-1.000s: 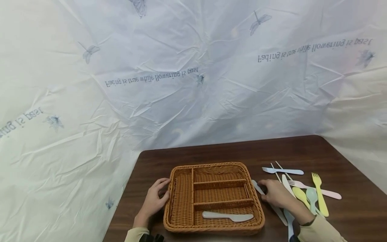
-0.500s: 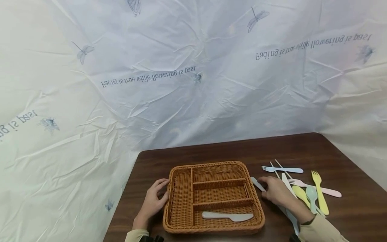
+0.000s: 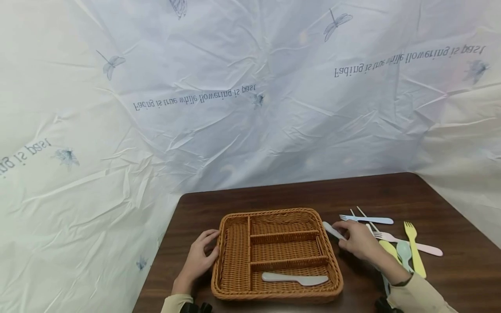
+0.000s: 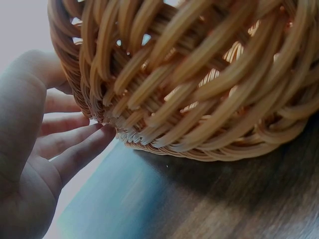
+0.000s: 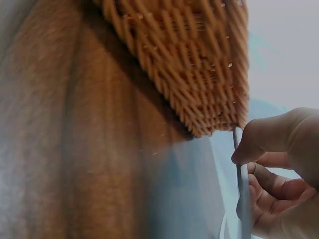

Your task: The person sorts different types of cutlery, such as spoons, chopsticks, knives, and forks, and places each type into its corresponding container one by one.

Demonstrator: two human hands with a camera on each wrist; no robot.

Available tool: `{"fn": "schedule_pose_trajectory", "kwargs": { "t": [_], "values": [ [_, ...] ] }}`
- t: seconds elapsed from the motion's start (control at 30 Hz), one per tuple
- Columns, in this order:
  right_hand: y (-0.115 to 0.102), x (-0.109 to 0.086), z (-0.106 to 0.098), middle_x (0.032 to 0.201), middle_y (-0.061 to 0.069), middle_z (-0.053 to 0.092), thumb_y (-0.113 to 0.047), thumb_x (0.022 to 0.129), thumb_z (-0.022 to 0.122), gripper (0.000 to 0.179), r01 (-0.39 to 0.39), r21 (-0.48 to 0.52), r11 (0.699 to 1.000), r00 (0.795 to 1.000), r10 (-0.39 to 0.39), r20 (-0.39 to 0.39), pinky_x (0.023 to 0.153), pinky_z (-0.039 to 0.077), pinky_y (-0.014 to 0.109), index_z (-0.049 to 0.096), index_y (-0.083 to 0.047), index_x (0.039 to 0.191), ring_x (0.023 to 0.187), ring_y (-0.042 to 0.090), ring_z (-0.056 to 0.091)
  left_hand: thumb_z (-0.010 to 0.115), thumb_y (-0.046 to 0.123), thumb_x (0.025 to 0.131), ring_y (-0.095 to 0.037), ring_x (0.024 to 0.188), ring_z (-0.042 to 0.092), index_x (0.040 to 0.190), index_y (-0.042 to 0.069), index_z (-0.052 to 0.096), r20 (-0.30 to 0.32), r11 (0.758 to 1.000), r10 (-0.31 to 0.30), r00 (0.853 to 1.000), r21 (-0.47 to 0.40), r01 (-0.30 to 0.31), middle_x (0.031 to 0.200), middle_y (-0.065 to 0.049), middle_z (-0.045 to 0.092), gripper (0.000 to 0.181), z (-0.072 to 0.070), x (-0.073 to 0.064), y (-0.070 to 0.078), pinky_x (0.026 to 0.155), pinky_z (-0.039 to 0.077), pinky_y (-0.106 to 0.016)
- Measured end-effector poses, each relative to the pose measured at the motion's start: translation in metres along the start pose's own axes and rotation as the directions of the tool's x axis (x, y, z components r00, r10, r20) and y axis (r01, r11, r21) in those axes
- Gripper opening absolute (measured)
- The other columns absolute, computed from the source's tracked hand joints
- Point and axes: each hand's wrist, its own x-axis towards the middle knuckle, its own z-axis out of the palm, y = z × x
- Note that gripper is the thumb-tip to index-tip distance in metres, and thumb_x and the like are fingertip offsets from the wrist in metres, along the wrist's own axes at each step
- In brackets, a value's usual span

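A brown wicker cutlery basket [image 3: 274,297] with several compartments lies on the table. A whitish knife [image 3: 293,278] rests in its front right compartment. At the basket's left side my left hand [image 3: 198,258] touches the wall; in the left wrist view its fingers [image 4: 75,157] are fairly straight against the weave. Just beyond the right rim, my right hand [image 3: 362,243] pinches a pale grey knife [image 3: 332,230] between thumb and fingers. The right wrist view shows that knife [image 5: 241,179] edge-on, close by the basket's corner; most of its blade is hidden in the head view.
On the right of the brown table [image 3: 450,217] lie a light blue fork [image 3: 373,220], thin sticks [image 3: 365,216], a pink fork [image 3: 426,248], a yellow fork [image 3: 415,252], a green spoon [image 3: 404,252] and a yellow spoon [image 3: 387,248]. A printed white sheet [image 3: 235,143] hangs behind.
My right hand has moved slightly up and away from the front edge, drawing the pale grey knife with it beside the basket rim. My left hand has stayed at the basket's left side.
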Motion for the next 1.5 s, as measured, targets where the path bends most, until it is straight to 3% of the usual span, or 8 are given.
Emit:
{"fn": "schedule_pose_trajectory", "kwargs": {
  "t": [0.3, 0.7, 1.07, 1.27, 1.5],
  "values": [
    [-0.002, -0.001, -0.006, 0.084, -0.002, 0.061, -0.005, 0.077, 0.070, 0.034, -0.016, -0.011, 1.000, 1.000, 0.016, 0.009, 0.057, 0.041, 0.028, 0.070, -0.006, 0.111, 0.070, 0.011, 0.051, 0.061, -0.008, 0.089, -0.042, 0.115, 0.057, 0.129, -0.010, 0.057, 0.002, 1.000, 0.005, 1.000, -0.009, -0.005, 0.128, -0.028, 0.053, 0.040, 0.000, 0.000, -0.003, 0.082, 0.059, -0.038],
    [-0.001, -0.004, -0.021, 0.087, 0.002, 0.059, -0.004, 0.077, 0.071, 0.035, -0.018, -0.018, 1.000, 0.997, 0.016, -0.072, 0.057, 0.040, 0.030, 0.070, -0.004, 0.112, 0.070, 0.013, 0.051, 0.060, -0.008, 0.089, -0.042, 0.117, 0.057, 0.129, -0.009, 0.057, 0.006, 1.000, -0.014, 1.000, -0.011, 0.014, 0.129, -0.027, 0.053, 0.041, 0.001, 0.000, -0.003, 0.083, 0.059, -0.040],
    [-0.025, -0.003, -0.028, 0.086, -0.005, 0.059, -0.005, 0.077, 0.071, 0.032, 0.100, -0.036, 0.994, 0.987, -0.104, -0.119, 0.059, 0.042, 0.027, 0.070, -0.009, 0.109, 0.072, 0.008, 0.051, 0.061, -0.008, 0.088, -0.040, 0.117, 0.057, 0.128, -0.010, 0.057, 0.000, 1.000, -0.030, 1.000, -0.006, 0.030, 0.128, -0.026, 0.054, 0.040, 0.000, 0.000, 0.000, 0.083, 0.059, -0.037],
    [-0.039, -0.002, -0.028, 0.085, -0.006, 0.057, -0.005, 0.077, 0.072, 0.032, 0.118, -0.034, 0.992, 0.986, -0.121, -0.111, 0.057, 0.039, 0.025, 0.071, -0.010, 0.109, 0.071, 0.009, 0.047, 0.061, -0.008, 0.088, -0.040, 0.116, 0.057, 0.128, -0.009, 0.058, -0.001, 1.000, -0.030, 1.000, -0.006, 0.030, 0.128, -0.026, 0.054, 0.040, 0.000, 0.000, -0.001, 0.083, 0.059, -0.037],
    [-0.049, 0.000, -0.025, 0.089, -0.006, 0.059, -0.005, 0.079, 0.071, 0.032, 0.138, -0.004, 0.990, 0.985, -0.138, -0.107, 0.059, 0.043, 0.025, 0.071, -0.011, 0.111, 0.074, 0.007, 0.051, 0.061, -0.008, 0.088, -0.040, 0.117, 0.057, 0.128, -0.009, 0.057, 0.000, 1.000, -0.023, 1.000, -0.007, 0.023, 0.128, -0.027, 0.053, 0.040, 0.001, -0.001, -0.003, 0.083, 0.059, -0.037]
  ]
}}
